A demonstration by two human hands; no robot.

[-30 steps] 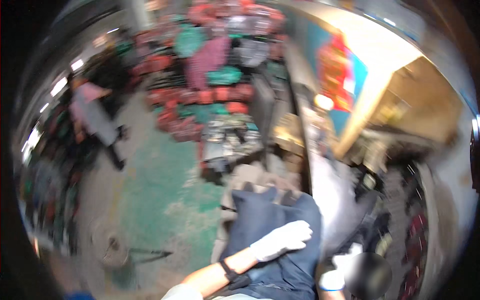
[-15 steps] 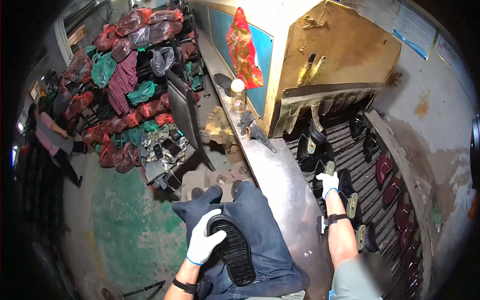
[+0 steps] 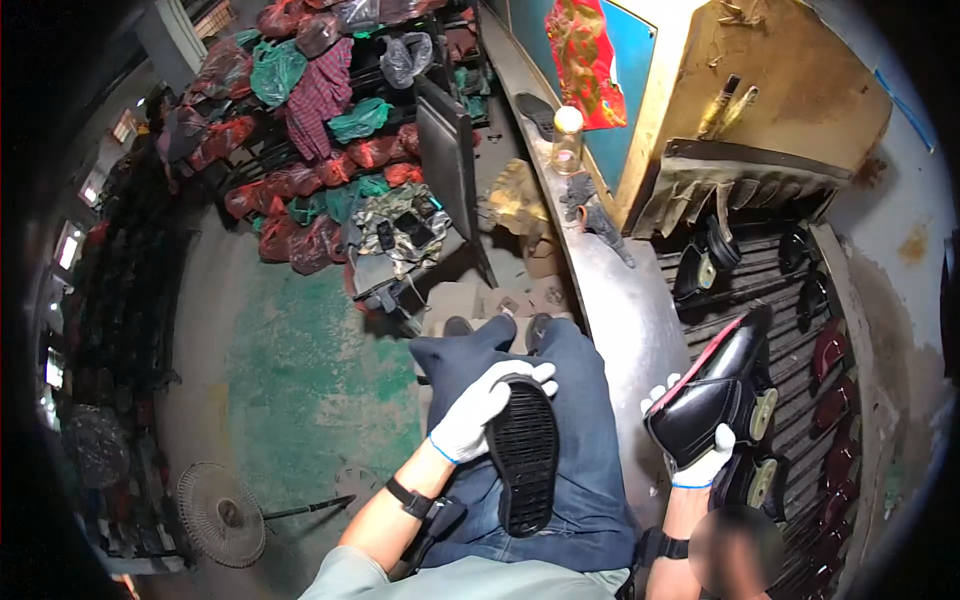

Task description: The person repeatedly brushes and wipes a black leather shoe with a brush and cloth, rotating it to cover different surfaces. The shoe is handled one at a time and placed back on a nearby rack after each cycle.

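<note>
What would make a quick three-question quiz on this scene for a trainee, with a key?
1. Which shoe part does the left grip hold?
2. True or false: the right grip holds a black shoe upper.
3. Where is the round-caged fan? A: right of the jeans; B: left of the jeans; C: on the metal ledge.

Key: 1. A black ribbed sole. 2. True. 3. B.

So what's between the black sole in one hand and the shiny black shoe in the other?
From the black sole to the black shoe, the head view shows the blue trouser leg, the metal ledge, then the fingertips of the right hand.
</note>
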